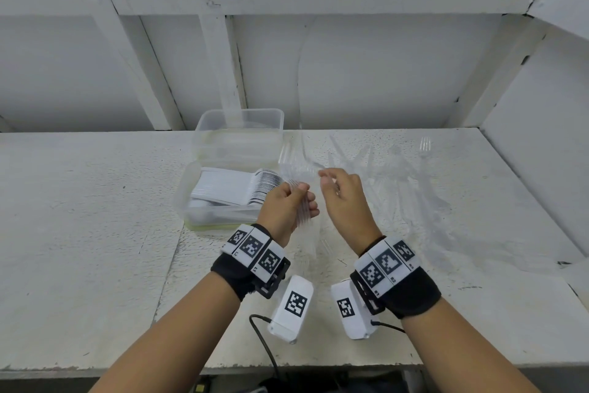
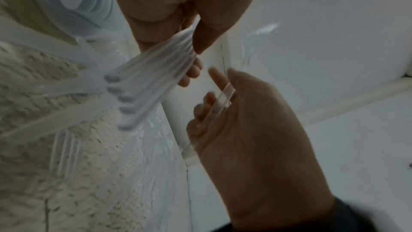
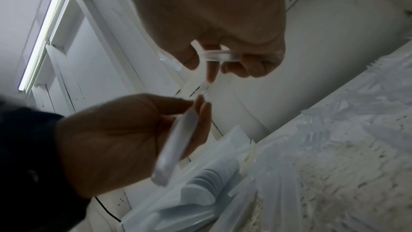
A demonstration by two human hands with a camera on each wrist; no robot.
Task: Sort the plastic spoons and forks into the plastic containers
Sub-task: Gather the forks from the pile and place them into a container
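I've got a bundle of clear forks [image 1: 301,206] gripped in my left hand [image 1: 287,206], fingers curled round the handles, held above the table [image 1: 95,217] just right of the near container [image 1: 223,198]. My right hand [image 1: 342,198] pinches one clear fork [image 3: 219,56] btwn thumb & fingers, just beside the bundle. Near container holds stacked white spoons [image 1: 236,187]; far container [image 1: 239,134] sits behind it, touching. More loose forks [image 1: 398,169] lie scattered on the table to the right.

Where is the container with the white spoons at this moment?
In the head view the container with white spoons sits on the table, left of the left hand and directly before the empty clear container.
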